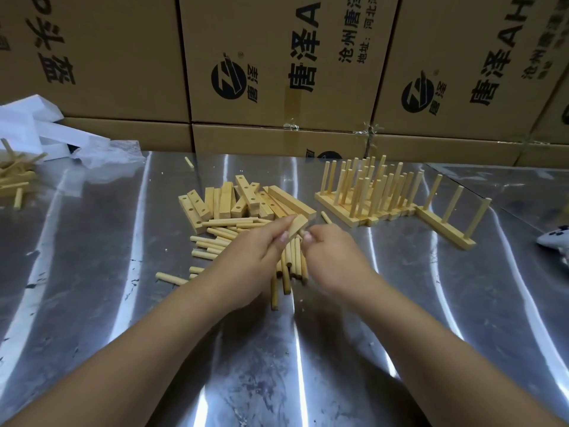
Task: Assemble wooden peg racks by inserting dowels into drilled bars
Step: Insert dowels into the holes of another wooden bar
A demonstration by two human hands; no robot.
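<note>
Left hand [261, 251] clamped on a bar [298, 227], thumb and fingers pinching its near end. The bar's long axis tilts up and away toward the far right. Right hand [332, 254] curled tight just beside it, fingertips at the bar's lower face, nipping what I take for a dowel [303, 233]; only its tip shows. The two hands nearly touch over the table's [431, 303] middle. I judge a peg is being seated: it needs to stand square to the bar, the hole lies just left of the right hand, and I cannot see the hole itself. A bunch of dowels [292, 263] runs from under the hands toward the near edge; gripped or lying, I cannot tell. More pegs [212, 241] scattered left of the hands, lying mostly crosswise. Bar pile [246, 198] just beyond, holes showing. Finished racks [369, 192] stand toward the far right, pegs upright. Cartons [277, 57] wall the far edge. White wrapping [46, 134] at the far left corner.
</note>
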